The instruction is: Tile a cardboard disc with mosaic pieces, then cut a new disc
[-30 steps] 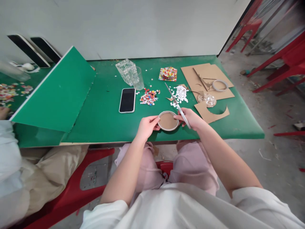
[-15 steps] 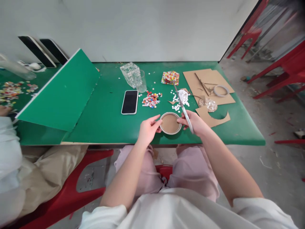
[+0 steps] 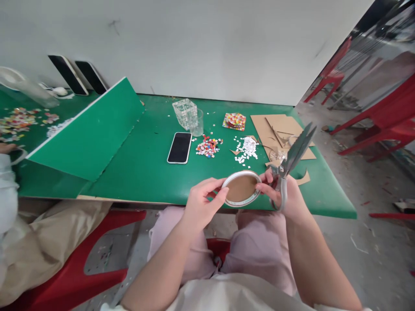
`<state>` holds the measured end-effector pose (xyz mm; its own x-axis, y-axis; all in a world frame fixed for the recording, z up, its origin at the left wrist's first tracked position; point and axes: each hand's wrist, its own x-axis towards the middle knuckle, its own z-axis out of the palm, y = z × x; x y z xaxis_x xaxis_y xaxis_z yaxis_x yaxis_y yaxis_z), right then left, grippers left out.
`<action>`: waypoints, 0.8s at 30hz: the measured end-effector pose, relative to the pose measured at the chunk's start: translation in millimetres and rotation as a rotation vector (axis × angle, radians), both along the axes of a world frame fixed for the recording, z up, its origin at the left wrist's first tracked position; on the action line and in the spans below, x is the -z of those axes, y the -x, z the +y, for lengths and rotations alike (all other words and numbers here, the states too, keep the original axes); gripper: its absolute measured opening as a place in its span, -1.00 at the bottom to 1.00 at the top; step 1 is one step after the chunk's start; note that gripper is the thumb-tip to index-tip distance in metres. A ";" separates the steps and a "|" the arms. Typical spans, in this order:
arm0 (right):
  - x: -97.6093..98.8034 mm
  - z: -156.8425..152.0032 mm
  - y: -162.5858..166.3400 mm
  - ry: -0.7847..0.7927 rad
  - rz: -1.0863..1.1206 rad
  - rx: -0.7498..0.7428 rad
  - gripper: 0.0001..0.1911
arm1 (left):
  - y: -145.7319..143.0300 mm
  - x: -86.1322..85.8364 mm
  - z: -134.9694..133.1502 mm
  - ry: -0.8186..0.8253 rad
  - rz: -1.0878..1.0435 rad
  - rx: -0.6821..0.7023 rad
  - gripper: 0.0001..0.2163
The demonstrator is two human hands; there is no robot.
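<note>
A white ring [image 3: 241, 204] with faint green lettering on its side is held up over the table's front edge, tilted toward me. Brown cardboard [image 3: 240, 188] fills its opening. My left hand [image 3: 204, 201] pinches the ring's left rim between thumb and fingers. At the opposite rim, the fingertips of my right hand [image 3: 288, 190] touch the ring. That same hand also has a pair of metal scissors [image 3: 295, 151] hooked in it, blades pointing up and to the right. Beyond the ring lie a pile of white square chips [image 3: 249, 147] and a pile of coloured chips [image 3: 207, 147].
A phone [image 3: 179, 148], a clear cup [image 3: 196, 123], a mosaic-covered box [image 3: 184, 112] and a colourful mosaic piece [image 3: 234, 122] sit on the green table [image 3: 145, 172]. Cardboard sheets [image 3: 259, 125] and offcuts lie right. A green board [image 3: 94, 134] leans left, beside a co-worker's sleeve [image 3: 6, 190].
Both hands have lifted the ring nearer to me and slightly right, tilting it so its side shows. The scissors have swung from pointing up-left to up-right.
</note>
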<state>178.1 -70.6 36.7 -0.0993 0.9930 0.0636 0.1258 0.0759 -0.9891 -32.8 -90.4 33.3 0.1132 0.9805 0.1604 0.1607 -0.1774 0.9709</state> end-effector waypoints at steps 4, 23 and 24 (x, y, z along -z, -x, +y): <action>-1.3 -3.4 3.1 0.000 -0.097 0.003 -0.66 | -3.1 2.4 3.7 0.114 -0.065 0.033 -0.78; 2.0 8.3 24.0 0.097 -0.084 -0.056 -0.69 | -23.2 33.0 19.6 0.258 -0.364 -0.250 -0.69; 2.6 9.7 23.8 0.105 -0.076 -0.085 -0.70 | -23.8 34.4 21.7 0.268 -0.386 -0.248 -0.69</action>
<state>154.3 -60.9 34.1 -0.1834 0.9817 -0.0509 0.1983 -0.0137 -0.9800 -9.0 -68.6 -1.1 -0.1454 0.9826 -0.1155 -0.2117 0.0831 0.9738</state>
